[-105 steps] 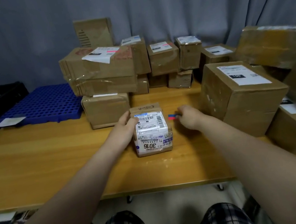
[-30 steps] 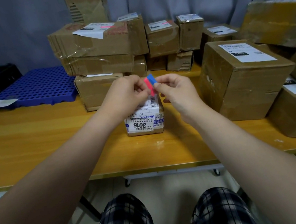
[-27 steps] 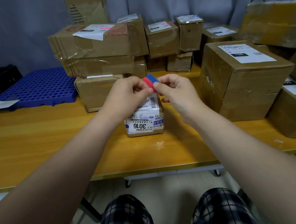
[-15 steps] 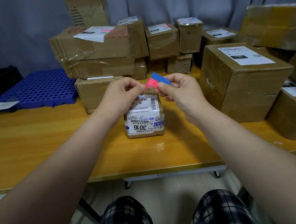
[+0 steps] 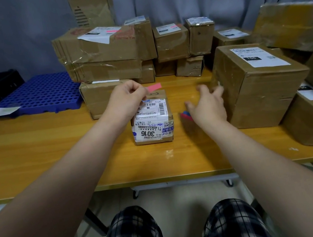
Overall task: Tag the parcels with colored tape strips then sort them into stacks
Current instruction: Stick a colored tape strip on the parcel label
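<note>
A small parcel [image 5: 152, 123] with a white label reading 3016 stands on the wooden table [image 5: 35, 152] in front of me. My left hand [image 5: 126, 100] hovers just above its far left corner and pinches a pink tape strip [image 5: 154, 87] that sticks out to the right. My right hand [image 5: 206, 104] is to the right of the parcel, fingers spread and blurred, holding nothing. A small pad of red and blue strips [image 5: 184, 115] lies on the table, partly hidden under that hand.
A large box [image 5: 252, 87] stands close to my right hand. Stacked parcels [image 5: 101, 53] fill the back and right of the table, some with pink strips on their labels. A blue perforated pallet [image 5: 40, 93] lies at the back left.
The pink strip came away from the pad and stays in my left hand. My right hand dropped to the right, set the pad on the table and opened.
</note>
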{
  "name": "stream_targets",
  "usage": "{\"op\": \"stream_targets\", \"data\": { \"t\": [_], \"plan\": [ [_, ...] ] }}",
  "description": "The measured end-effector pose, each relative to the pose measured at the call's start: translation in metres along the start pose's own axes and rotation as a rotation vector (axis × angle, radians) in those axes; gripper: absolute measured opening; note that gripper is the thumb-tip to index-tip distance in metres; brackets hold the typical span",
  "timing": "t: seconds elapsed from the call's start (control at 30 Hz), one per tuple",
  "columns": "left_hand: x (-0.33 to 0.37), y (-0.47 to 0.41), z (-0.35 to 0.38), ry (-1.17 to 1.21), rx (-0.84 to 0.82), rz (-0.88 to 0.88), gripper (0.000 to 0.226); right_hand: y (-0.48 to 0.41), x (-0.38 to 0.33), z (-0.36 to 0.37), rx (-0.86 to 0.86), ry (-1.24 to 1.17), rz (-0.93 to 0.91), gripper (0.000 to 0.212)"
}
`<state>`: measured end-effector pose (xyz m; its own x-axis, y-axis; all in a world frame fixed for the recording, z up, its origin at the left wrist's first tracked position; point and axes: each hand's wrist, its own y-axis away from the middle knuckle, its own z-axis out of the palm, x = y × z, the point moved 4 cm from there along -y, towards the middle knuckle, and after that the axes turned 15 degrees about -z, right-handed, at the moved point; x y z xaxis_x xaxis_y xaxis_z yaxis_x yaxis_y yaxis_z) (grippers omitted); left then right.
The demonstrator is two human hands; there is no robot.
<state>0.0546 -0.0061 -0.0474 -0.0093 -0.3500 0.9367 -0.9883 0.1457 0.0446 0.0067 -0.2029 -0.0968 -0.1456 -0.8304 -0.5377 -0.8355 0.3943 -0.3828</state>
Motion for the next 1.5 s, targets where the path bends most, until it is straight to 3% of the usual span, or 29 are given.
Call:
{"op": "stream_targets", "data": {
  "t": [0.1, 0.23, 0.5, 0.6, 0.73, 0.83, 0.97, 1.07, 1.2, 1.5],
  "plan": [
    [0.001, -0.001, 0.000, 0.044, -0.044, -0.052, 0.013, 0.001, -0.039, -0.022, 0.236, -0.144, -0.374, 0.036],
    [0.003, 0.000, 0.002, 0.132, -0.111, -0.064, 0.020, 0.008, -0.077, -0.022, 0.204, -0.122, -0.766, 0.022],
    [0.006, 0.001, 0.007, 0.105, -0.123, -0.035, 0.024, 0.007, -0.093, -0.010, 0.288, 0.002, -0.941, 0.008],
    [0.008, 0.000, 0.004, 0.125, -0.091, -0.005, 0.030, 0.001, -0.090, -0.015, 0.243, -0.186, -0.807, 0.005],
    [0.000, -0.011, -0.002, -0.223, 0.099, 0.083, 0.022, -0.007, -0.065, -0.015, 0.147, -0.872, -0.175, 0.009],
    [-0.022, -0.016, 0.004, -0.435, 0.027, -0.110, 0.052, -0.001, -0.045, -0.002, 0.038, -1.119, 0.176, 0.008],
    [-0.042, -0.011, 0.014, -0.168, -0.110, -0.169, 0.062, 0.010, -0.036, 0.015, -0.081, -1.281, 0.466, 0.014],
    [-0.049, -0.006, 0.016, -0.044, -0.091, -0.051, 0.061, 0.015, -0.040, 0.021, -0.116, -1.429, 0.526, 0.011],
    [-0.045, 0.011, 0.017, -0.101, -0.014, 0.149, 0.063, 0.017, -0.049, 0.018, -0.063, -1.503, 0.443, 0.019],
    [-0.039, 0.017, 0.017, -0.157, -0.017, 0.179, 0.052, 0.034, -0.055, 0.010, 0.012, -1.485, 0.428, 0.011]
  ]
}}
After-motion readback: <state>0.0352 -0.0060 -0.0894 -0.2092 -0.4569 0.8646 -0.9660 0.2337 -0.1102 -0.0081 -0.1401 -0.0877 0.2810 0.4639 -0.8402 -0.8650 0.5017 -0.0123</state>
